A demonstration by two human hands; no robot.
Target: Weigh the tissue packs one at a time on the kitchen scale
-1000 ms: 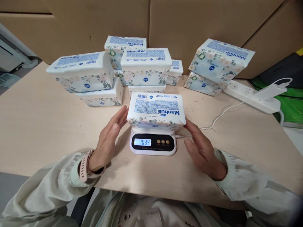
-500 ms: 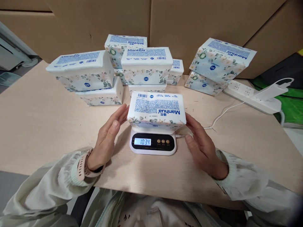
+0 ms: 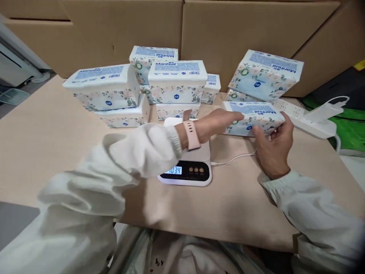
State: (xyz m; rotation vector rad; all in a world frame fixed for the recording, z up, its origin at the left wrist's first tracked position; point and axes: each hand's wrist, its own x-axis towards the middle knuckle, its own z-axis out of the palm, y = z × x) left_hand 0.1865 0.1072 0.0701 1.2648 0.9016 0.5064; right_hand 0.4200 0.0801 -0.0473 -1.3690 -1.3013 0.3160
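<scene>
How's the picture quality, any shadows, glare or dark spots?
Head view: soft shadows lie on the table; head view: the display on the scale glows, its left end hidden by the left sleeve; head view: the far right edge goes dark and blurry by the right sleeve.

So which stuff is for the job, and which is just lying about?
For the job, it seems:
tissue pack between left hand and right hand
scale
white cable
stacked tissue packs

Just lying about, probably:
cardboard behind
green thing
</scene>
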